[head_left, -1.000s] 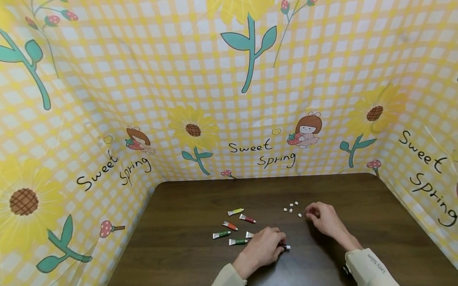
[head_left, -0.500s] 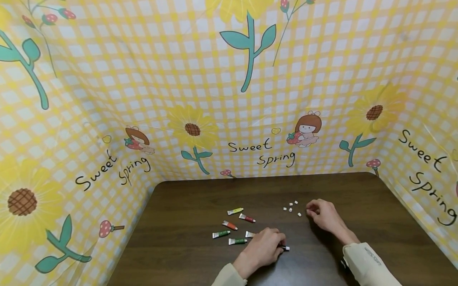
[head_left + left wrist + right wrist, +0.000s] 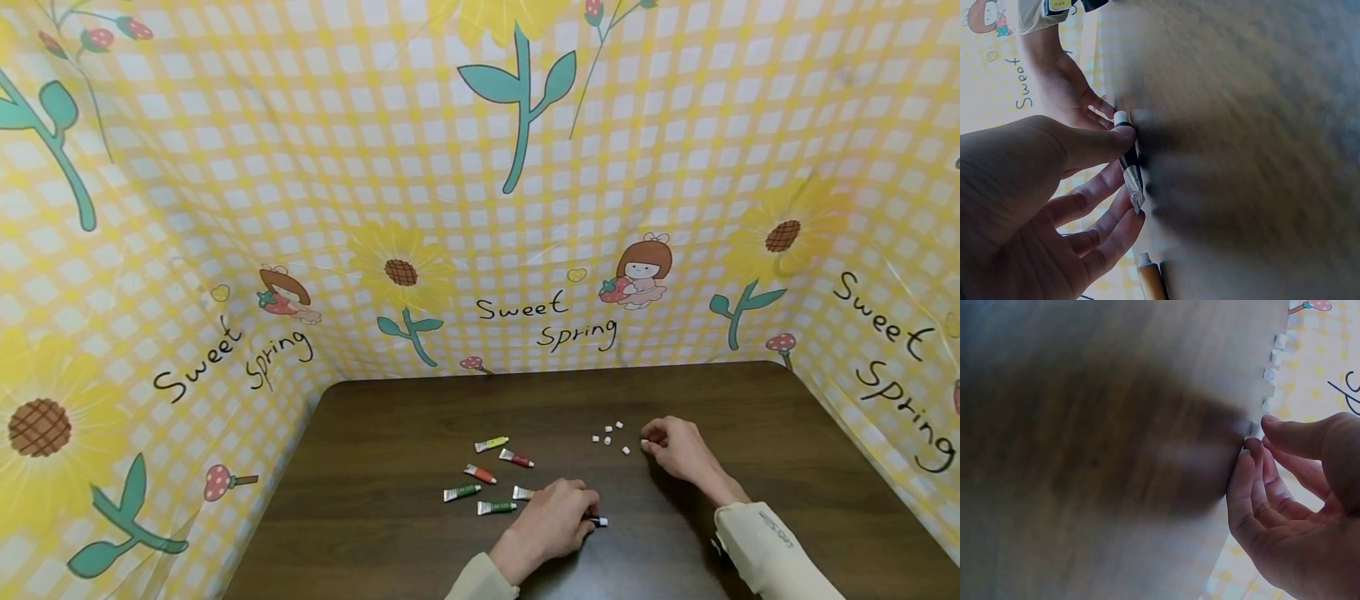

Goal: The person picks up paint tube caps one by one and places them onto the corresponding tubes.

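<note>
green tubes point(image 3: 497, 507), white caps point(image 3: 607, 441), held black tube point(image 3: 1129, 155)

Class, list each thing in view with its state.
Left hand: gripping black tube
Black tube: held, capped
Right hand: fingers bent, grip unclear
Ochre tube: uncapped
Yellow tube: lying
Orange tube: lying
Red tube: lying
Green tubes: lying
Five white caps: loose
Cloth: hanging
</note>
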The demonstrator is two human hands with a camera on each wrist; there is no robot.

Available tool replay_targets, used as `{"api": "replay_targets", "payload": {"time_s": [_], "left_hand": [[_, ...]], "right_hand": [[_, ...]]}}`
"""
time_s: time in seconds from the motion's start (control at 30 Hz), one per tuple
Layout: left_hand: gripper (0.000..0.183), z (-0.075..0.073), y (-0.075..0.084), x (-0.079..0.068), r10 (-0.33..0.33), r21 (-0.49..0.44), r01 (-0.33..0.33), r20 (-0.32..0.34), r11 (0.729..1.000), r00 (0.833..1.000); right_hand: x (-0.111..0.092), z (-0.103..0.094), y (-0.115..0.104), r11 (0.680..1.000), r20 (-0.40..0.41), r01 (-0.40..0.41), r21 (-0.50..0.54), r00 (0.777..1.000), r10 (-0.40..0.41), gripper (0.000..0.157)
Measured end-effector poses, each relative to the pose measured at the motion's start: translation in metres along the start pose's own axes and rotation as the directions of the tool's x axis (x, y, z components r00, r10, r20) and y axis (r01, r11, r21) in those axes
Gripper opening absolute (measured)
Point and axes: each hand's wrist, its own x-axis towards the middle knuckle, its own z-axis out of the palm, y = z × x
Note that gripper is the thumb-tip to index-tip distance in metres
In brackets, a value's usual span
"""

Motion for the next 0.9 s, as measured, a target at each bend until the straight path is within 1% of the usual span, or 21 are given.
{"api": "replay_targets", "payload": {"time_s": [0.1, 0.23, 0.43, 0.5, 0.6, 0.73, 0.9], "left_hand": [[0.009, 0.0, 0.0, -0.001, 0.007, 0.014, -0.007, -0.02, 1.0, 1.0], [0.009, 0.0, 0.0, -0.002, 0.007, 0.017, -0.007, -0.026, 1.0, 1.0], [0.009, -0.002, 0.001, -0.003, -0.003, 0.011, 0.003, -0.03, 1.0, 1.0], [0.009, -0.003, 0.001, -0.004, -0.002, 0.019, 0.003, -0.045, 1.0, 0.999], [0.01, -0.004, 0.0, -0.007, -0.003, 0.028, 0.005, -0.075, 1.0, 0.997], [0.011, -0.006, -0.001, -0.01, -0.015, 0.033, 0.019, -0.112, 0.999, 0.994], [0.013, -0.01, -0.006, -0.014, -0.024, 0.021, 0.027, -0.127, 0.999, 0.992]], "right_hand": [[0.002, 0.0, -0.001, 1.0, 0.02, -0.007, 0.002, 1.0, 0.007, 0.01], [0.002, 0.0, -0.003, 1.0, 0.037, -0.024, 0.002, 0.999, 0.024, 0.009], [0.002, 0.001, -0.001, 1.0, 0.014, -0.007, -0.014, 1.0, 0.007, 0.008], [0.002, 0.002, 0.0, 1.0, 0.005, 0.003, -0.021, 1.0, -0.003, 0.007], [0.002, 0.003, 0.0, 0.999, -0.004, -0.003, -0.033, 1.0, 0.003, 0.006], [0.002, 0.003, -0.002, 0.999, -0.001, 0.0, -0.034, 1.0, 0.0, 0.004], [0.001, 0.003, -0.002, 1.0, 0.001, 0.018, -0.025, 1.0, -0.017, 0.004]]}}
